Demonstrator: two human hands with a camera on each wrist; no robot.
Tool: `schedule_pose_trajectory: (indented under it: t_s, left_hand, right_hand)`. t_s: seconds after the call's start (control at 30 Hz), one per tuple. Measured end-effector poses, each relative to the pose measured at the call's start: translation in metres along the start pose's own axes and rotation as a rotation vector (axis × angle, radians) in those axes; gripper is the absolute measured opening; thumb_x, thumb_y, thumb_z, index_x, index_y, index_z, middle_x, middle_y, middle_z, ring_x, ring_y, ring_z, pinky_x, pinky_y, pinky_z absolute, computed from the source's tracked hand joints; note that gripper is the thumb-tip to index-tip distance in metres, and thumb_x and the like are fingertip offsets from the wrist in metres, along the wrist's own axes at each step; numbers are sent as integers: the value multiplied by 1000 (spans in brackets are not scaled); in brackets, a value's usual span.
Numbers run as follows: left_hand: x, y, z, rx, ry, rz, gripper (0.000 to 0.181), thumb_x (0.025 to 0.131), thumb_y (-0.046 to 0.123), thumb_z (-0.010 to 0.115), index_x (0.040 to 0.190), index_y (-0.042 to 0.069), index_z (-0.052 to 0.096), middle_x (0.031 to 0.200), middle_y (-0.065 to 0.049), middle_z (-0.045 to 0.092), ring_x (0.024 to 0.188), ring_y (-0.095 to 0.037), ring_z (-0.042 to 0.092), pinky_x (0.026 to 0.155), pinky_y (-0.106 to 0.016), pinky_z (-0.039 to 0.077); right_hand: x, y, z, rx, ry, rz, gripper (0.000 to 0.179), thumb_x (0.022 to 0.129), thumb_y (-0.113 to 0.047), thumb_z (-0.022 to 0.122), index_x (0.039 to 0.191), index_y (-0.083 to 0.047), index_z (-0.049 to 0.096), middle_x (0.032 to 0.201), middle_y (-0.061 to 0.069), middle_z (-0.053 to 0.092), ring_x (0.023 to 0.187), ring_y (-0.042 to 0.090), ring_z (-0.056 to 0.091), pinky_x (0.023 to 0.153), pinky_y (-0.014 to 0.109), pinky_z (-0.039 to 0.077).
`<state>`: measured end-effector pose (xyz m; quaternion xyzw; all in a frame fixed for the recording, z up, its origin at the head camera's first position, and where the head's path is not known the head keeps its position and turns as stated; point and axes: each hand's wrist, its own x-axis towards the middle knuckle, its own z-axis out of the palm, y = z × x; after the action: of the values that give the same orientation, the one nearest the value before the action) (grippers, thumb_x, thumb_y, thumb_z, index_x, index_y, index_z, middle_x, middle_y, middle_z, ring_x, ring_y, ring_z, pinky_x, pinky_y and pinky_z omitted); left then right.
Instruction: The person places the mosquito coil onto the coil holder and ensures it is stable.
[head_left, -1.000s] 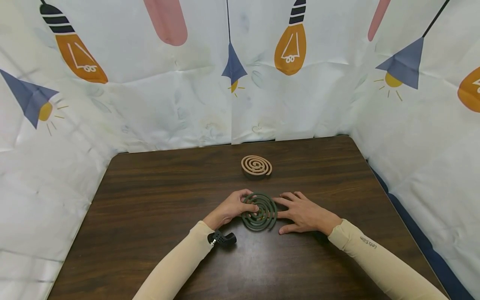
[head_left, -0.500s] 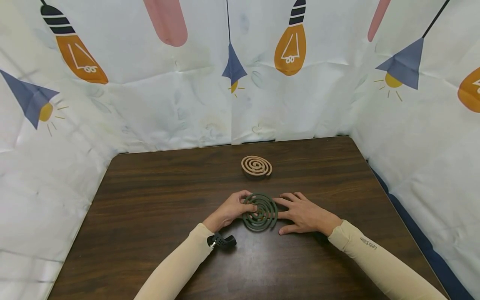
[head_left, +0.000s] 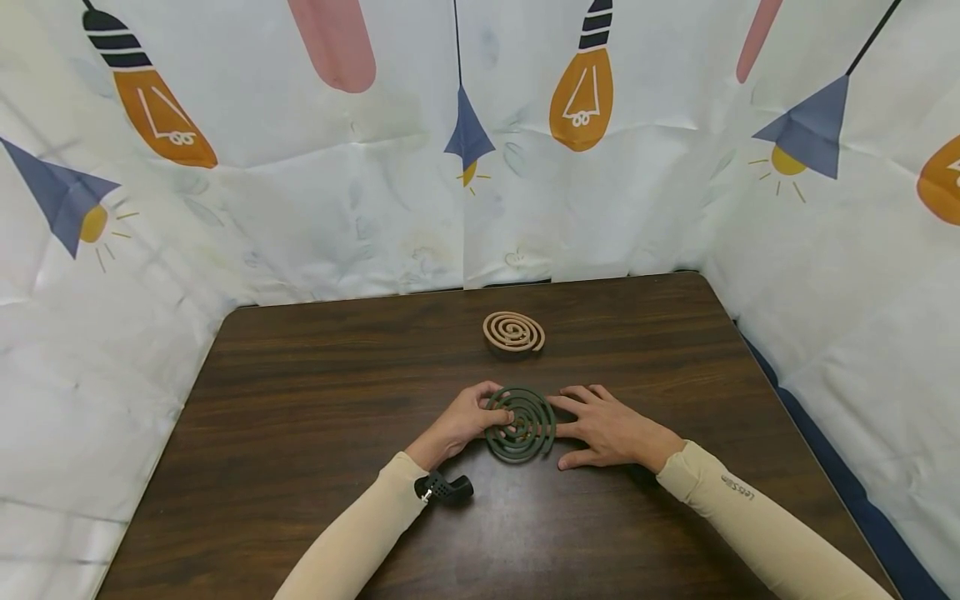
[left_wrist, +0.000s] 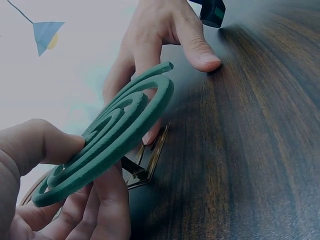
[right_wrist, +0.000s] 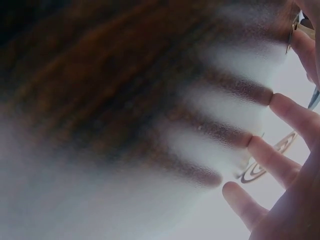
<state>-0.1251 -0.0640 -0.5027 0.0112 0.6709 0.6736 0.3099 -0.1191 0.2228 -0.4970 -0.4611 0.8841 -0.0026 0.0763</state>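
My left hand (head_left: 461, 421) pinches a dark green mosquito coil (left_wrist: 117, 150), thumb on top near its centre and fingers curled underneath. In the left wrist view the coil is tilted. Below it, a small gold-coloured metal stand (left_wrist: 131, 166) with a raised tongue lies on the table; the coil mostly hides it in the head view. To the right, my right hand (head_left: 611, 429) rests palm down with spread fingers, fingertips on the table. One fingertip is right at the stand's edge.
A tan coil (head_left: 513, 332) sits raised above the dark wood table (head_left: 337, 375), behind the green one. A black wrist device (head_left: 448, 487) sticks out beside the left wrist. White printed curtains (head_left: 337, 208) hang around the back and sides of the table.
The left hand and green coil have shifted very slightly, the coil's loose end turning a little. The right hand has stayed in place.
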Motion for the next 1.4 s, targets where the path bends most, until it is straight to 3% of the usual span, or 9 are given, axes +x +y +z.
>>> schedule_pose_trajectory:
  t_s: [0.2,0.5,1.4]
  left_hand:
    - [0,-1,0,-13,-2,0,41,96,7,65,133,-1,52,84,-1,70,67,-8,71,59,-23,57]
    - [1,0,-3,32,-30,11,45,92,7,74,132,0,54,86,0,74,70,-10,71,63,-25,59]
    - [4,9,3,81,-25,1,41,90,3,72,127,0,55,83,-2,73,68,-11,70,61,-23,57]
  right_hand:
    - [0,1,1,1,15,-9,64,96,-77,40,152,-47,47,166,5,40,148,36,41,111,61,42]
    - [1,1,1,21,1,-2,64,96,-77,41,151,-47,47,166,5,39,148,36,39,112,62,40]
    - [1,1,1,10,-1,-1,64,96,-78,39,150,-46,51,165,5,40,149,37,39,111,61,42]
